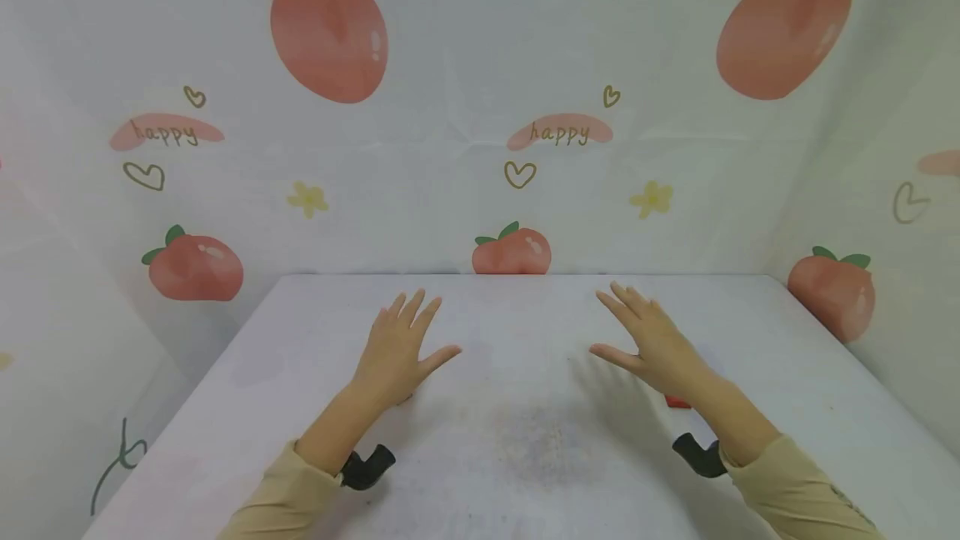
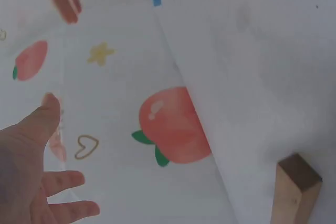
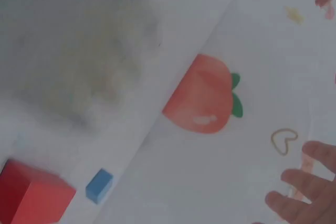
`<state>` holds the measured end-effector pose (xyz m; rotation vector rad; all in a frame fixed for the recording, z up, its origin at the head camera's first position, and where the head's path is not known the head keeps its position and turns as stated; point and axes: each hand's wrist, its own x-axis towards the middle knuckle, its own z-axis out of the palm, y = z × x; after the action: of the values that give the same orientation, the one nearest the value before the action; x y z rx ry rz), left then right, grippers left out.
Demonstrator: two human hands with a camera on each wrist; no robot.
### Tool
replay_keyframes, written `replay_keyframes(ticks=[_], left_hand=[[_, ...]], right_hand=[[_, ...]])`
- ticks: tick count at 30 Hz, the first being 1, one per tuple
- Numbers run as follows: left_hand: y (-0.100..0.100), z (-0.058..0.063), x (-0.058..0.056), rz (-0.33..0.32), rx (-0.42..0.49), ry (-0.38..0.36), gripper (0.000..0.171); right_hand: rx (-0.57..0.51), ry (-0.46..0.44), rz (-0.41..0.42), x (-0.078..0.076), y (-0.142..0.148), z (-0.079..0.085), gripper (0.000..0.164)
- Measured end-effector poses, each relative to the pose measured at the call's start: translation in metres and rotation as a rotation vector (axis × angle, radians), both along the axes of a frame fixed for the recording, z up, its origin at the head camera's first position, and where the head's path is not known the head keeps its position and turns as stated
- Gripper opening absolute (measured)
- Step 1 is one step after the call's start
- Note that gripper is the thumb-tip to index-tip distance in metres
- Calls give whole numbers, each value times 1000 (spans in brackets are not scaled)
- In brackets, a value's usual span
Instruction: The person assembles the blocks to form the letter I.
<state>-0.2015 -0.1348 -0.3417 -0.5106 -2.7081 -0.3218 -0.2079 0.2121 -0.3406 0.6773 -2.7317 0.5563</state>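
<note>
Both hands hover over the white table with fingers spread and nothing in them. My left hand (image 1: 393,352) is left of the middle, its thumb pointing inward. Below its wrist, a wooden block (image 2: 295,192) stands on the table, mostly hidden in the head view. My right hand (image 1: 663,352) mirrors it on the right side. A red block (image 3: 44,198) lies under the right wrist; only a red corner shows from the head. Close to the red block is a small blue block (image 3: 98,185), near the table's back edge and covered by the right hand in the head view.
The white table (image 1: 517,340) meets a white curtain (image 1: 450,65) printed with peaches, hearts and flowers at its back and sides. Black curved pieces (image 1: 367,467) jut out from both wrists. A brownish smudge (image 1: 547,440) marks the tabletop between the arms.
</note>
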Motion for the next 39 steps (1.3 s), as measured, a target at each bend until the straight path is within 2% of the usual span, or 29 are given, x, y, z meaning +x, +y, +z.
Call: replay_keyframes(ticks=[4,8,14,17,25,32,39], left_hand=[[-16,2,1,-6,49,-41,61],[-31,-1,0,4,95,-100,56],[-47,-9,0,48,171,-316,60],[-53,-14,0,62,162,-372,64],[-62,-26,2,63,167,-406,69],[-66,-36,1,55,188,-429,70],[-68,-43,1,50,193,-445,75]], right_hand=[[-59,-77,11,2,16,1,69],[-93,-151,2,2,32,-3,65],[-141,-179,24,0,52,-14,58],[-145,-200,21,1,58,-17,57],[-138,-222,3,2,69,-26,53],[-123,-190,23,2,74,-32,51],[-133,-284,-1,2,78,-37,54]])
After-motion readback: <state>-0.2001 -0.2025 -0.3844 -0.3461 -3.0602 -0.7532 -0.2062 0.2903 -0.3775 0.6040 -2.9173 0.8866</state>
